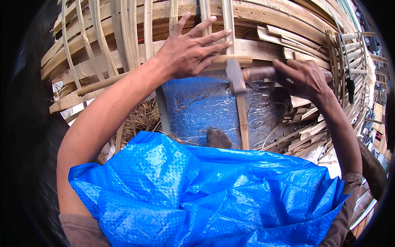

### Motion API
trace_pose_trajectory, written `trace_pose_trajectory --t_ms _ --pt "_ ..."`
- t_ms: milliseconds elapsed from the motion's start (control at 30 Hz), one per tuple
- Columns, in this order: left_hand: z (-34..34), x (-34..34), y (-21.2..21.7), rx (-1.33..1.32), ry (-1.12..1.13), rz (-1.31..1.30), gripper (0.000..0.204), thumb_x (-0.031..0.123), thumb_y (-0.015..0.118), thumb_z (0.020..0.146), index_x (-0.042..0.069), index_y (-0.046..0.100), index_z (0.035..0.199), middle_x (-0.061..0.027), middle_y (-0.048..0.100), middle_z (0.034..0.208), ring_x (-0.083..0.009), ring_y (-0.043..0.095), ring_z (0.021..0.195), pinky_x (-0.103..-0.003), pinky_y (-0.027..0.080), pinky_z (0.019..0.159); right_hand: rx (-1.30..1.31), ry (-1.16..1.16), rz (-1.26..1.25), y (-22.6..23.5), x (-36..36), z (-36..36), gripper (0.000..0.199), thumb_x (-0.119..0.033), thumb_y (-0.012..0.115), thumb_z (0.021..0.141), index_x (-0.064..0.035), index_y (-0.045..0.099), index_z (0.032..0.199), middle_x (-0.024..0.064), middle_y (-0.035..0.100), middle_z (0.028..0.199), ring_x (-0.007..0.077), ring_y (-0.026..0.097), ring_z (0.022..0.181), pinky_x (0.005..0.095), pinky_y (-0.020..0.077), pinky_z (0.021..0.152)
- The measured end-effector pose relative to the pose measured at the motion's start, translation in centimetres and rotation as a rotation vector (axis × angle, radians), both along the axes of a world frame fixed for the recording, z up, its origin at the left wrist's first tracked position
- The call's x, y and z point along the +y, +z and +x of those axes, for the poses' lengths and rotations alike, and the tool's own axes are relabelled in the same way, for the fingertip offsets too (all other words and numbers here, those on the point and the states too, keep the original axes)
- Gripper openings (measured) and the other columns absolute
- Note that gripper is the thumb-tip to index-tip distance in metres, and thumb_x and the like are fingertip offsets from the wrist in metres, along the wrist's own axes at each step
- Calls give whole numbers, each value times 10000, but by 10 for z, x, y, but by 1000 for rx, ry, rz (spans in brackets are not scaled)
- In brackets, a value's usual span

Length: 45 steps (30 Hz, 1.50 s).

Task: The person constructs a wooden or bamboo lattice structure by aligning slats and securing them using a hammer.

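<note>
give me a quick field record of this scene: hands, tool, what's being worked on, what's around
left hand: left hand, fingers spread, pressed flat on the woven bamboo-strip frame
right hand: right hand gripping the wooden-handled metal hammer
hammer position: head blurred, at a pale upright bamboo slat beside the left fingertips
under the frame: crinkled blue plastic-wrapped block
foreground: bright blue woven tarpaulin sheet across the person's lap
surroundings: loose cut bamboo pieces at right, dry straw at left
</note>
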<state>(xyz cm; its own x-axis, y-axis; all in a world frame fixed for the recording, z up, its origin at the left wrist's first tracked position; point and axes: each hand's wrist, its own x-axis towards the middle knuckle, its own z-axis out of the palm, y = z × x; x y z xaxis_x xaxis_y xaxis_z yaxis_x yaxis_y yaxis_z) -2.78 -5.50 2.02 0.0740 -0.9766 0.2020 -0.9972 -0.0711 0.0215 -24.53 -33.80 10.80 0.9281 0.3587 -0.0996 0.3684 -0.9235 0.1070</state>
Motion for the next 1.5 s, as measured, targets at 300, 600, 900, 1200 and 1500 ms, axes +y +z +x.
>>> trace_pose_trajectory --t_ms 300,600,900,1200,1500 --pt "-3 -1 -1 -3 1 -3 496 412 458 1034 378 413 1527 101 308 1643 -218 148 1558 -575 -36 1244 -28 80 53 3 -5 -3 455 -365 769 840 -181 621 1229 11 548 671 188 554 520 359 430 439" --pt "-2 0 -1 -12 4 -6 494 404 455 1037 376 409 1529 95 303 1646 -215 143 1558 -568 -31 1247 35 -82 141 -6 0 -13 511 -330 802 795 -170 602 1236 24 593 692 221 576 519 389 441 450" --pt "-2 -1 -3 4 -5 -27 489 413 450 1040 376 412 1526 97 305 1643 -209 138 1558 -558 -42 1252 20 -91 225 -3 4 -16 425 -337 752 862 -142 613 1213 62 611 709 273 599 541 415 455 481" --pt "-3 2 0 -14 8 -41 466 421 485 1026 391 467 1490 115 351 1619 -196 187 1546 -525 -22 1267 101 -527 652 12 74 -53 305 -319 638 977 -36 583 1076 138 593 666 337 604 567 420 451 531" --pt "-2 3 -10 -46 36 -43 472 423 463 1034 445 418 1503 127 330 1626 -185 200 1540 -524 -6 1270 -229 -936 1221 -130 160 -98 255 -291 558 1041 -37 538 1030 82 569 649 184 569 546 348 455 521"
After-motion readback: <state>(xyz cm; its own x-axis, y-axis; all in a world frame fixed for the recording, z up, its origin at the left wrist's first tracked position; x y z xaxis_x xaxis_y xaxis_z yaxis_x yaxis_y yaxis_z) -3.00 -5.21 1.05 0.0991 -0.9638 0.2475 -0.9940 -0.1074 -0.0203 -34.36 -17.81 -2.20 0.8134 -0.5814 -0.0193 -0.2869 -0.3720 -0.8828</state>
